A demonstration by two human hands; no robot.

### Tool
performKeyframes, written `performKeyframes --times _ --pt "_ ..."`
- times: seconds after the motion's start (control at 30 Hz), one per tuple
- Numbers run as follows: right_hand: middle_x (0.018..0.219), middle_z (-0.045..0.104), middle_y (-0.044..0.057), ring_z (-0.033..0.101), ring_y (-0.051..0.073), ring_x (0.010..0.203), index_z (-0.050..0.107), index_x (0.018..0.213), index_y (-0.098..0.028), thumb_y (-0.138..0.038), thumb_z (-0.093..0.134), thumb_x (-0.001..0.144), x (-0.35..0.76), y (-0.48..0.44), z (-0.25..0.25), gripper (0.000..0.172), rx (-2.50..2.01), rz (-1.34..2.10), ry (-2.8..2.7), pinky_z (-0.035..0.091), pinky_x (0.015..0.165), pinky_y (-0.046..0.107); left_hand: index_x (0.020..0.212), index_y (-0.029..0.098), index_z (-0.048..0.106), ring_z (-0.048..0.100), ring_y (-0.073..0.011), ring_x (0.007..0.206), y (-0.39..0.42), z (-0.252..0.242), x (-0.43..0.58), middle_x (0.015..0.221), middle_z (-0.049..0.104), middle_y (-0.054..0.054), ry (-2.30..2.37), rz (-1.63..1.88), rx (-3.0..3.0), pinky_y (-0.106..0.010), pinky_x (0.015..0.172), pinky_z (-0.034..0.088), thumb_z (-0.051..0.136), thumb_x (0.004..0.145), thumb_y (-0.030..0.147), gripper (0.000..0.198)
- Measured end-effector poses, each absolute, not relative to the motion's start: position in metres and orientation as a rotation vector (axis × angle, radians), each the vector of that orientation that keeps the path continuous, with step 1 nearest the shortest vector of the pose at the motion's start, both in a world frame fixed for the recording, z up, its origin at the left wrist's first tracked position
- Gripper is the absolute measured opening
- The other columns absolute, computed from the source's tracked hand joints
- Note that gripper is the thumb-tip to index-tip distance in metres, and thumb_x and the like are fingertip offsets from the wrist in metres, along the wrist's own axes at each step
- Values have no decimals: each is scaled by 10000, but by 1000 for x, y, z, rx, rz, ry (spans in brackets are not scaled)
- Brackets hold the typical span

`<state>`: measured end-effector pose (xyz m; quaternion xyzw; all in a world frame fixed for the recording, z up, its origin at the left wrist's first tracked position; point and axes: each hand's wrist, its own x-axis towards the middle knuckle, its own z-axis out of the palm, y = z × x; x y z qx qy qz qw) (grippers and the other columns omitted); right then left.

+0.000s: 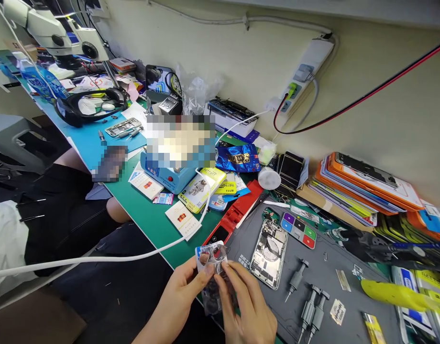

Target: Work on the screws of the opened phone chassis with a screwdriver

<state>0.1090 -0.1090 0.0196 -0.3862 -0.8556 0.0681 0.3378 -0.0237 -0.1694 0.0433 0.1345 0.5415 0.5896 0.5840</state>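
Grasping the clear blister pack (211,298) along its left side, the left hand (181,292) sets its thumb on the upper face. The right hand (249,306) holds the opposite side, fingertips on the pack. The pack sits within this two-hand grip, over the near edge of the bench (150,213). Just beyond the grip: long red object (237,210). Right of the grip, on the gray mat (320,273): opened phone (265,267), then three screwdrivers (308,308). Beyond and left: white card (184,222) with red print.

The pack (210,300) is glossy plastic, the mat (272,308) matt.
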Motion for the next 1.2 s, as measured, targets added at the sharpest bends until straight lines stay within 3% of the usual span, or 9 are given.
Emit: performKeyframes --times 0.27,0.57,0.77,1.2 --pt "1221 707 -94 663 -33 1074 728 1182 -277 -159 729 814 109 -101 16 386 -965 252 -2191 517 965 91 1306 100 696 633 -179 1108 -170 38 -27 1211 714 -91 1270 1345 323 -248 1006 495 685 977 559 565" --pt "1186 720 -104 669 -35 1052 722 1172 -269 -146 745 798 106 -98 14 394 -941 167 -2194 518 958 97 1334 100 683 643 -187 1113 -168 32 -28 1253 705 -101 1240 1349 356 -269 1042 485 704 965 545 578" --pt "1153 712 -38 651 -34 1087 707 1160 -227 -144 718 810 106 -95 12 360 -897 329 -2178 516 935 88 1344 105 671 638 -178 1136 -170 29 -29 1300 688 -106 1260 1354 367 -280 1050 483 666 999 530 547" --pt "1109 727 -48 663 -18 1052 713 1138 -205 -92 741 777 99 -95 8 379 -886 204 -2174 521 972 116 1351 139 683 648 -149 1127 -172 27 -29 1286 702 -67 1247 1379 397 -236 1048 492 666 1007 503 500"
